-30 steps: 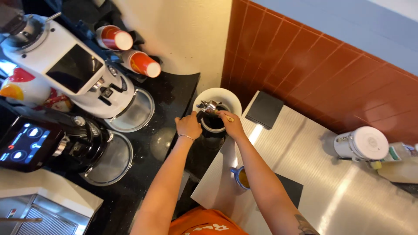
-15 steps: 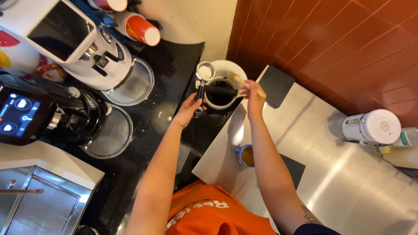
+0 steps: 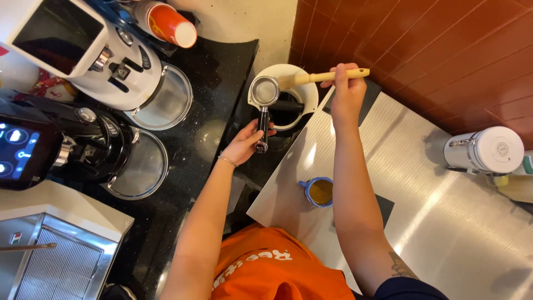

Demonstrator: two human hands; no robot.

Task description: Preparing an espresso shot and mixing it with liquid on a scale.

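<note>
Red-brown tiled wall (image 3: 444, 50) at upper right, pale plaster wall (image 3: 250, 19) beside it. Black speckled counter (image 3: 216, 72) on the left, carrying a white grinder (image 3: 83, 50) and a black grinder (image 3: 66, 144). Steel worktop (image 3: 444, 222) on the right, shining with bright reflections. Metal grille (image 3: 50, 272) at lower left.

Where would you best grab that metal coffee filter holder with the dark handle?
By its long dark handle, from the end nearest the person, as the left hand does now. The metal coffee filter holder has its round basket at the far end, over the white bin, where the right hand brushes it with the wooden-handled brush.
</note>
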